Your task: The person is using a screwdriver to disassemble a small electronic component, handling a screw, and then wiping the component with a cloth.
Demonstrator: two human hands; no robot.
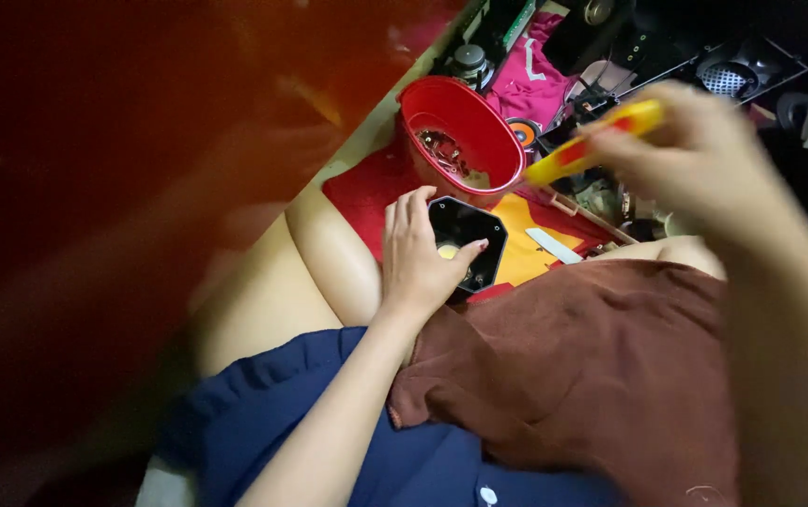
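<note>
My left hand (418, 253) rests on a black octagonal speaker frame (469, 235), fingers curled over its left edge and thumb at its opening. My right hand (704, 160), blurred and raised on the right, grips a yellow and red screwdriver handle (592, 141) that points left toward a red bowl (479, 122). The bowl sits tilted just behind the speaker frame and holds several small metal parts (441, 150).
A red and yellow mat (526, 244) lies under the speaker, with a small white strip (554, 246) on it. Dark speaker parts (732, 75) and pink cloth (535, 80) crowd the back. A brown cloth (601, 366) covers my lap. A blurred red surface (141, 141) fills the left.
</note>
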